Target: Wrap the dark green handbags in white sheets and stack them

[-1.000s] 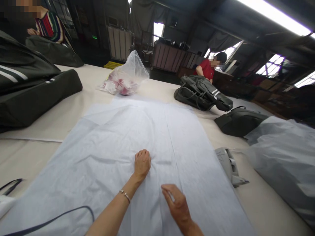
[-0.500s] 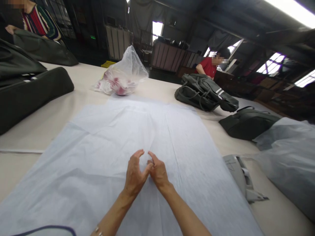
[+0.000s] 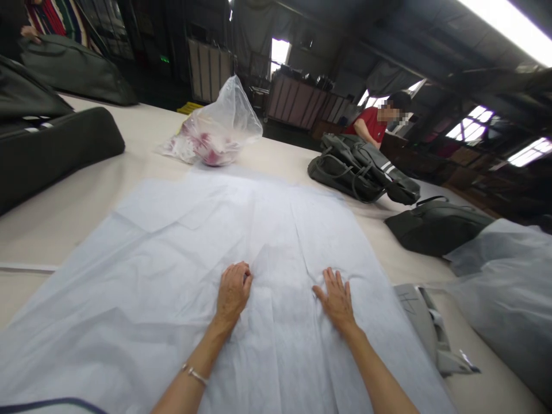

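Flat across the cream-coloured work table [image 3: 64, 218] lies a large, thin, pale blue-white sheet of soft fabric-like material [image 3: 181, 241], spread wide and creased along several lengthwise folds, its near edge running out of the bottom of the view. Both of the person's hands rest on it near its middle, a little apart. The left hand [image 3: 233, 290] sits with its fingers curled under, knuckles up, just beside a raised crease; whether it pinches any of the sheet cannot be told. A thin silver bracelet [image 3: 194, 375] circles that wrist. The right hand [image 3: 336, 299] lies palm down with its fingers spread apart and straight, pressing on the sheet and holding nothing. Beyond the far edge of the sheet stands a crumpled clear plastic bag with red and white contents [image 3: 215, 135]. A long dark green padded bag [image 3: 56, 152] lies on the table well to the left. To the far right sits a dark green bag with loop handles and pale stripes [image 3: 360, 167], and nearer, another flat dark green bag [image 3: 435, 230]. Just beside the sheet's right edge lies a grey-white folded piece [image 3: 431, 328], and past it a heap of the same pale sheeting [image 3: 509, 287]. A person in a red shirt [image 3: 371, 123] stands behind the striped bag, and a person in a striped top [image 3: 47, 17] shows at the upper left.
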### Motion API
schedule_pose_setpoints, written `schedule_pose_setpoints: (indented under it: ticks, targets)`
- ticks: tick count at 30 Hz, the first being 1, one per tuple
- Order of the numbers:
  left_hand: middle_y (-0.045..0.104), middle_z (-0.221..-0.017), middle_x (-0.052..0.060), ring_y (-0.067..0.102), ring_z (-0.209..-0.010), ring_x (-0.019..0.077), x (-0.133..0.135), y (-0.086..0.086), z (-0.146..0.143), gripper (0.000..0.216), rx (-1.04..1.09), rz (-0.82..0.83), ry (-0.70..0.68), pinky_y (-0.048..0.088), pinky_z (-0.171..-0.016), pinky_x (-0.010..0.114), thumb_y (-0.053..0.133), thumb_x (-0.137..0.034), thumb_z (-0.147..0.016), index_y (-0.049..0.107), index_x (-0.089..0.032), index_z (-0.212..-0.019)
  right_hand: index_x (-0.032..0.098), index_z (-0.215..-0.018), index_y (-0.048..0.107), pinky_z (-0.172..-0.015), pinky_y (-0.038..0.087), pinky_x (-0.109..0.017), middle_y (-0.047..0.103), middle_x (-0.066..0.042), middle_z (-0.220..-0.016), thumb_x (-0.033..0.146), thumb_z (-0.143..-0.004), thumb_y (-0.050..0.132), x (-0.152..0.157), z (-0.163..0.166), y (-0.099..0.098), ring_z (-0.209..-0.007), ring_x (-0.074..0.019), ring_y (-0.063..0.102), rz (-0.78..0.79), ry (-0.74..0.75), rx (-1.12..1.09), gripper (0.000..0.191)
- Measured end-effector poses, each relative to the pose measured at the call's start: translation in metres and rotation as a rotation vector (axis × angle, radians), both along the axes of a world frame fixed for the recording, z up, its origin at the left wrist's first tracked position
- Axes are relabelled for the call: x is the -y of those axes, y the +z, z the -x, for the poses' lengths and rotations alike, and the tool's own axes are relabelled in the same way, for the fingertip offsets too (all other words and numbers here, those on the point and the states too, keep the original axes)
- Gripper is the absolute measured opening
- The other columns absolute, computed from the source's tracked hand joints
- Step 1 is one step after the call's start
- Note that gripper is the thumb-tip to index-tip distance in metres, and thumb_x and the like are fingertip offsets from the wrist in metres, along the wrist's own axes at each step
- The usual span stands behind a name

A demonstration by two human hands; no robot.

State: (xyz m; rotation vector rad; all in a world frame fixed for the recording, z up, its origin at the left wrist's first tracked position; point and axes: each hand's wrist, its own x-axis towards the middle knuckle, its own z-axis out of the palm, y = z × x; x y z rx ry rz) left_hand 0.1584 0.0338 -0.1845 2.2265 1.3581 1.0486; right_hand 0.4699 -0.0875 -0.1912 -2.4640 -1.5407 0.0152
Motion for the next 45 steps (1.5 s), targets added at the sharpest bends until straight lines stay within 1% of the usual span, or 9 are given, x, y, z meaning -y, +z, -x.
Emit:
schedule_pose_setpoints:
  ticks: [7,12,17,20,24,27,33,39,45]
  targets:
    - [0.063,-0.08,0.003,0.062,-0.082,0.0214,-0.003,0.0,-0.001,0.01,0.033,0.028,0.05,0.05,-0.083,0.039,0.042,-0.023,-0.089,0.051,-0.023,-0.086,0.017,-0.125,0.063,-0.114,0.02,-0.054,0.058,-0.01,-0.136,0.041,-0.097,0.035,0.008,0.007,-0.019,-0.137,-0.0293,0.039,-0.175,0.158,0.131,0.046]
    - [0.062,-0.078,0.002,0.062,-0.082,0.0213,-0.003,0.001,-0.001,0.01,0.029,0.037,0.059,0.049,-0.081,0.038,0.042,-0.023,-0.089,0.051,-0.024,-0.085,0.019,-0.09,0.073,-0.102,0.037,-0.046,0.071,-0.012,-0.11,0.049,-0.094,0.042,0.001,-0.001,-0.017,-0.116,-0.0282,0.056,-0.385,0.074,0.016,0.043]
    - [0.063,-0.08,0.002,0.062,-0.083,0.0211,-0.002,0.002,-0.002,0.011,0.005,0.019,0.065,0.049,-0.083,0.037,0.041,-0.02,-0.089,0.051,-0.024,-0.085,0.02,-0.072,0.068,-0.093,0.041,-0.042,0.072,-0.012,-0.098,0.059,-0.087,0.045,-0.007,-0.006,-0.014,-0.1,-0.0284,0.059,-0.411,-0.039,-0.071,0.048]
    - [0.063,-0.08,0.003,0.062,-0.083,0.0212,-0.002,0.002,-0.002,0.012,-0.003,0.009,0.068,0.049,-0.082,0.037,0.041,-0.021,-0.089,0.051,-0.024,-0.084,0.019,-0.077,0.068,-0.096,0.04,-0.042,0.07,-0.013,-0.103,0.06,-0.086,0.042,-0.006,-0.013,-0.013,-0.102,-0.028,0.059,-0.361,-0.049,-0.1,0.049]
    - [0.063,-0.078,0.003,0.061,-0.08,0.0219,-0.003,0.0,-0.001,0.012,0.001,0.009,0.059,0.049,-0.082,0.038,0.041,-0.022,-0.089,0.051,-0.023,-0.083,0.014,-0.125,0.06,-0.11,0.027,-0.049,0.05,-0.016,-0.142,0.063,-0.077,0.054,0.009,-0.028,-0.012,-0.135,-0.0335,0.039,-0.186,-0.064,-0.04,0.069]
    - [0.064,-0.081,0.004,0.062,-0.083,0.0229,-0.005,-0.002,-0.002,0.012,0.005,0.013,0.046,0.048,-0.083,0.039,0.041,-0.023,-0.089,0.052,-0.023,-0.085,0.016,-0.138,0.051,-0.113,0.019,-0.054,0.039,-0.014,-0.152,0.058,-0.078,0.058,0.022,-0.034,-0.009,-0.143,-0.0346,0.027,-0.021,-0.095,-0.041,0.074]
    - [0.064,-0.08,0.005,0.062,-0.082,0.0235,-0.007,-0.003,-0.001,0.012,-0.01,0.02,0.043,0.047,-0.082,0.039,0.04,-0.026,-0.089,0.052,-0.024,-0.085,0.021,-0.114,0.069,-0.113,0.02,-0.055,0.059,-0.011,-0.135,0.045,-0.09,0.05,0.02,-0.024,-0.011,-0.136,-0.0292,0.041,-0.258,-0.001,-0.142,0.039]
    - [0.065,-0.081,0.005,0.062,-0.082,0.0243,-0.008,-0.003,-0.001,0.014,-0.025,0.018,0.037,0.047,-0.082,0.038,0.038,-0.029,-0.09,0.05,-0.023,-0.085,0.019,-0.075,0.071,-0.108,0.034,-0.046,0.071,-0.013,-0.11,0.042,-0.072,0.066,0.008,-0.028,0.003,-0.119,-0.0283,0.055,-0.408,-0.14,-0.372,0.023]
    - [0.064,-0.081,0.006,0.062,-0.083,0.0249,-0.009,-0.004,-0.001,0.014,-0.014,0.034,0.032,0.046,-0.083,0.039,0.038,-0.03,-0.09,0.049,-0.023,-0.085,0.02,-0.07,0.072,-0.101,0.042,-0.041,0.075,-0.009,-0.1,0.046,-0.068,0.068,0.008,-0.038,0.032,-0.107,-0.0275,0.063,-0.362,-0.187,-0.596,0.026]
